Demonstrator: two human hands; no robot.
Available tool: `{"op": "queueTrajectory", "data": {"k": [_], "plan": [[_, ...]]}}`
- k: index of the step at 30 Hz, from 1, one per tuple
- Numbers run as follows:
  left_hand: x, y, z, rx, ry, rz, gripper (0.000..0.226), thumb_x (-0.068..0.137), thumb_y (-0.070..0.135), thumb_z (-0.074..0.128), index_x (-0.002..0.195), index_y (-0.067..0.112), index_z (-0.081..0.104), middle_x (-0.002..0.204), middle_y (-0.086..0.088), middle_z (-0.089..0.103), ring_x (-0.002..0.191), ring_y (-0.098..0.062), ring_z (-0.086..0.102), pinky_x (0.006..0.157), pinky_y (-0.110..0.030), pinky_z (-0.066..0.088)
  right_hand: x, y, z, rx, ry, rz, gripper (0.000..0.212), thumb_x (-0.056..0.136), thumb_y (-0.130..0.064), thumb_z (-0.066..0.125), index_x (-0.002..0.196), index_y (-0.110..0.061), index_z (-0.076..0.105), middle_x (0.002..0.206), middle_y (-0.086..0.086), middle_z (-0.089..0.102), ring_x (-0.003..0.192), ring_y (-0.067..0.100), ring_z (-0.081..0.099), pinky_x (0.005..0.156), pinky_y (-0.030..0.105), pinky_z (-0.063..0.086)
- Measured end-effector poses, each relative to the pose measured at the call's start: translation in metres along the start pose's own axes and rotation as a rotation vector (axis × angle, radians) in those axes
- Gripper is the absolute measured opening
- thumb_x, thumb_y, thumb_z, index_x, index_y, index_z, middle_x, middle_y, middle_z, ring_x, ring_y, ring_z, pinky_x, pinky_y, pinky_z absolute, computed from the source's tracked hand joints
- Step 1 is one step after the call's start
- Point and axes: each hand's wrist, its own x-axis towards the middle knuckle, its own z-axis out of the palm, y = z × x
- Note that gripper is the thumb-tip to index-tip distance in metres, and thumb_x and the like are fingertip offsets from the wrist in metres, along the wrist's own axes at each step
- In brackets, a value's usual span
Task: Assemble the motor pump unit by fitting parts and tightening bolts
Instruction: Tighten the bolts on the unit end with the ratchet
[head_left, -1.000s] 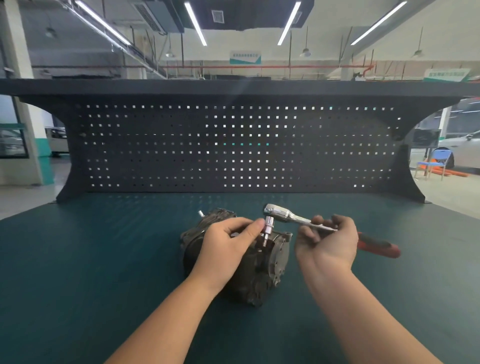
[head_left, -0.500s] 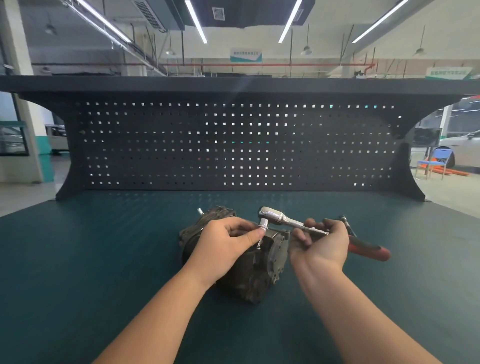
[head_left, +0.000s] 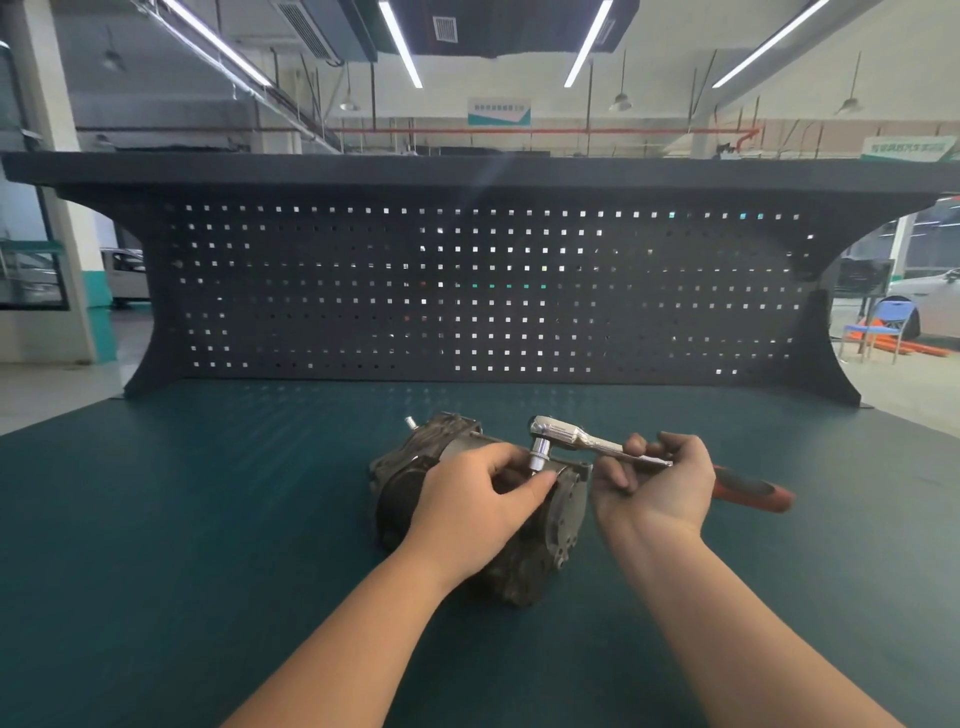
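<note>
The motor pump unit (head_left: 524, 525) lies on the desk (head_left: 208, 519), with the socket (head_left: 538, 453) of the ratchet wrench (head_left: 613, 452) set down onto its upper edge. If the socket is not seated squarely, it could slip off the bolt when the handle is swung; the bolt itself is hidden. The socket's lower end is pinched by the left hand (head_left: 478, 499), fingers curled. The wrench shaft is gripped by the right hand (head_left: 660, 483), fingers wrapped around it.

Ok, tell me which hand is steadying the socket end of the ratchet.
The left hand: its fingertips pinch the socket atop the pump unit. The right hand instead grips the ratchet along its metal shaft, away from the head.
</note>
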Motion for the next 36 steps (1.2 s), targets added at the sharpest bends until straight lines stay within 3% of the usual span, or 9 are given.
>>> {"op": "queueTrajectory", "data": {"k": [9,17,20,23,25,28,31,36], "plan": [[0.0,-0.001,-0.001,-0.017,0.03,0.012,0.006,0.082,0.037,0.071,0.081,0.03,0.071,0.08,0.021,0.071,0.079,0.004,0.064,0.075,-0.024,0.049,-0.007,0.001,0.007,-0.074,-0.043,-0.041,0.016,0.083,-0.007,0.043,0.07,-0.013,0.035,0.05,0.005,0.042,0.035,0.014,0.027,0.034,0.018,0.022],[0.005,-0.003,-0.002,-0.078,-0.075,-0.019,0.01,0.081,0.025,0.075,0.084,0.033,0.074,0.086,0.019,0.074,0.082,0.006,0.065,0.077,-0.025,0.047,-0.005,-0.001,0.004,-0.09,-0.05,-0.024,0.016,0.084,-0.006,0.044,0.071,-0.011,0.037,0.049,0.006,0.044,0.036,0.015,0.032,0.034,0.019,0.024],[0.006,0.0,-0.001,-0.135,-0.066,-0.034,0.006,0.077,0.033,0.075,0.083,0.034,0.075,0.084,0.016,0.075,0.078,0.004,0.067,0.077,-0.024,0.049,-0.006,0.0,0.004,-0.107,-0.074,-0.078,0.018,0.084,-0.006,0.044,0.069,-0.011,0.037,0.046,0.005,0.044,0.034,0.015,0.034,0.035,0.019,0.025],[0.005,0.002,0.001,-0.169,0.017,-0.009,0.019,0.069,0.048,0.069,0.078,0.032,0.073,0.076,0.014,0.074,0.07,0.005,0.065,0.064,-0.008,0.045,-0.011,0.001,0.004,-0.166,-0.147,-0.152,0.02,0.086,-0.007,0.044,0.067,-0.01,0.039,0.046,0.005,0.047,0.032,0.015,0.036,0.037,0.021,0.027],[0.003,0.003,0.004,-0.163,0.064,0.012,0.025,0.07,0.05,0.065,0.076,0.027,0.072,0.074,0.01,0.073,0.067,0.004,0.064,0.062,-0.009,0.043,-0.012,0.002,0.004,-0.177,-0.166,-0.167,0.019,0.087,-0.008,0.044,0.068,-0.01,0.04,0.046,0.006,0.048,0.032,0.016,0.037,0.037,0.022,0.029],[0.002,0.004,0.007,-0.127,0.1,0.028,0.022,0.075,0.052,0.06,0.077,0.033,0.071,0.07,0.01,0.072,0.068,0.0,0.064,0.068,-0.018,0.045,-0.007,0.0,0.004,-0.149,-0.097,-0.083,0.021,0.087,-0.009,0.046,0.067,-0.01,0.039,0.047,0.006,0.047,0.031,0.016,0.035,0.036,0.021,0.029],[0.001,0.003,0.01,-0.083,0.135,0.027,0.023,0.078,0.054,0.057,0.071,0.037,0.07,0.066,0.012,0.071,0.068,-0.002,0.063,0.071,-0.031,0.047,0.004,-0.003,0.0,-0.037,-0.037,0.133,0.019,0.086,-0.009,0.045,0.069,-0.011,0.036,0.046,0.005,0.045,0.031,0.014,0.028,0.034,0.019,0.028],[0.001,0.003,0.013,-0.04,0.173,0.045,0.026,0.081,0.058,0.06,0.069,0.037,0.069,0.064,0.014,0.069,0.069,-0.002,0.063,0.071,-0.034,0.049,0.02,-0.003,-0.006,0.033,-0.075,0.293,0.018,0.084,-0.011,0.046,0.069,-0.014,0.036,0.044,0.002,0.042,0.03,0.012,0.017,0.032,0.016,0.026]]}}
